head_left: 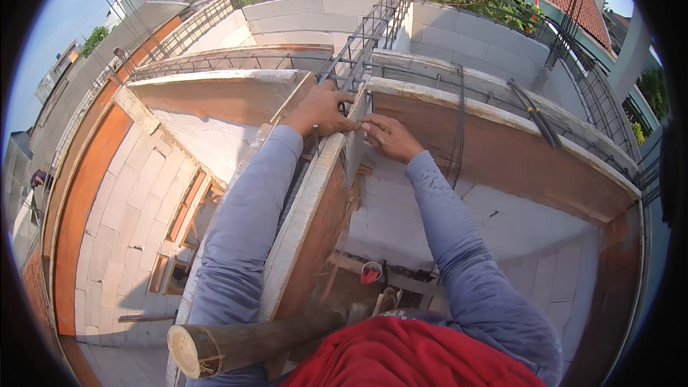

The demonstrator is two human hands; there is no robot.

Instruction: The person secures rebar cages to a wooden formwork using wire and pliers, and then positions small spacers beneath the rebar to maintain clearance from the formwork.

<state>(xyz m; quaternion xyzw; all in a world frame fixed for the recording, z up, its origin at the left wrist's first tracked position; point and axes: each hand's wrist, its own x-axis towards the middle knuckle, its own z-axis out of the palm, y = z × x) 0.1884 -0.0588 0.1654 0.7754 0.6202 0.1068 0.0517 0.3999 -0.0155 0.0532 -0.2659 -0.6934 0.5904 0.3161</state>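
Note:
My left hand (326,109) and my right hand (392,137) meet at the corner where several formwork boards join. Fingers of both hands are pinched together, almost touching; what lies between them is too small to make out. Beside my left wrist a nail (315,135) stands up near the edge of the formwork board (304,226) running toward me. To the right, a bundle of thin dark wire (457,125) hangs over the right formwork board (502,140). Pincers (536,116) with dark handles rest across that board's top. Just beyond my hands runs a steel rebar cage (369,25).
A round wooden pole (236,347) crosses below my left forearm. Beneath the boards are deep rooms with pale block walls (115,222). A bucket (370,272) with something red in it stands far below. More block wall (459,32) rises behind the rebar.

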